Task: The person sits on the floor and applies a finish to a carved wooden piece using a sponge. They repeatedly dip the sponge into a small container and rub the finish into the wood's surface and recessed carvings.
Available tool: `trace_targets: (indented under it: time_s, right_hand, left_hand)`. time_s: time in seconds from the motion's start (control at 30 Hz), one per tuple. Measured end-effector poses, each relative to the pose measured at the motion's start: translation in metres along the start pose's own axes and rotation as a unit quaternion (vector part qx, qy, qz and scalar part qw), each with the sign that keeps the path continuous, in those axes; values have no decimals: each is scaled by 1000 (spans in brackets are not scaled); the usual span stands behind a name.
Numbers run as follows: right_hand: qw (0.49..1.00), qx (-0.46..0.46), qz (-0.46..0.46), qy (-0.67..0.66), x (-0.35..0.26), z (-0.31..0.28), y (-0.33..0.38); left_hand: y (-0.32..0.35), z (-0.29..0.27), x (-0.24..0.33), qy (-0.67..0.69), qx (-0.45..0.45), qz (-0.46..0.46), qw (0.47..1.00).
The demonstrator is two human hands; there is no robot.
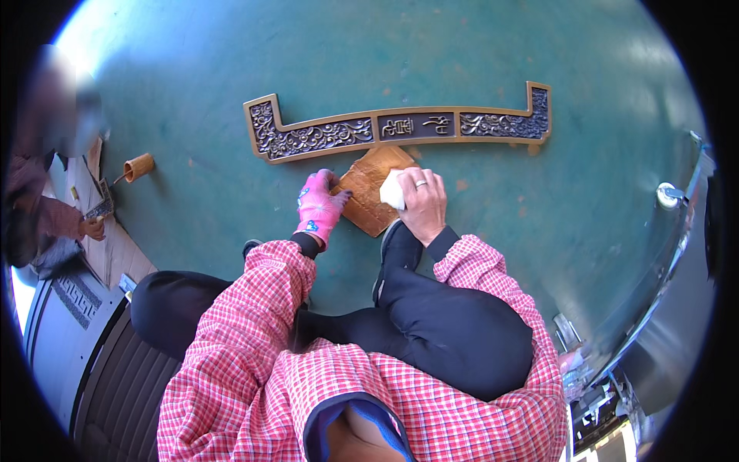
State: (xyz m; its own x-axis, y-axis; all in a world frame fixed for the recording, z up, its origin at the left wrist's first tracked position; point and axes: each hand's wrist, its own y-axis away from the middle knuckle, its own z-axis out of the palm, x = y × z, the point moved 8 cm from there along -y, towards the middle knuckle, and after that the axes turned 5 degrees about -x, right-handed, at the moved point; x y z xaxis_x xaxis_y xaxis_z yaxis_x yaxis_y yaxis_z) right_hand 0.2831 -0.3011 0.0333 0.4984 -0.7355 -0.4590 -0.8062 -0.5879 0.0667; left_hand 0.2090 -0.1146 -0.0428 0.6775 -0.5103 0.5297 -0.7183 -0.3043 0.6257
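Green scuffed floor, with a square bronze-coloured plaque [371,189] lying just near of a long ornate relief bar [400,125].

Pink-gloved left hand [319,205] clamps the plaque's left edge; the bare right hand [421,202] (ringed) presses a white cloth [391,189] onto it. Open floor spreads right and far.

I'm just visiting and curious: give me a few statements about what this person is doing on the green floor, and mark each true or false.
1. The left hand wears a pink glove. True.
2. The right hand is gloved too. False: it is bare, with a ring on one finger.
3. The right hand presses a white pad onto a brown square plate. True.
4. The long ornate metal piece lies in the person's lap. False: it lies on the green floor, beyond the plate.
5. The small brown cup stands right beside the plate. False: it sits far off to the left, near another person.
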Motion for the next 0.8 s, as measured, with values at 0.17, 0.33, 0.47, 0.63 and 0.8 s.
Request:
trace_targets:
  time_s: [0.17, 0.33, 0.47, 0.63, 0.8]
  right_hand:
    - [992, -67, -101, -32, -8, 25, 10]
    - [981, 120, 144, -59, 90, -53, 17]
    - [939, 218, 264, -17, 174, -121, 30]
    - [960, 198, 197, -23, 174, -119, -3]
    - [969, 147, 182, 75, 198, -118, -7]
  left_hand:
    - [-3, 5, -5, -18, 11, 35, 999]
    - [3, -11, 7, -87, 26, 98, 991]
    - [9, -46, 73, -200, 176, 298, 917]
    - [-35, -66, 93, -325, 107, 244, 907]
    - [-54, -67, 88, -387, 41, 224, 894]
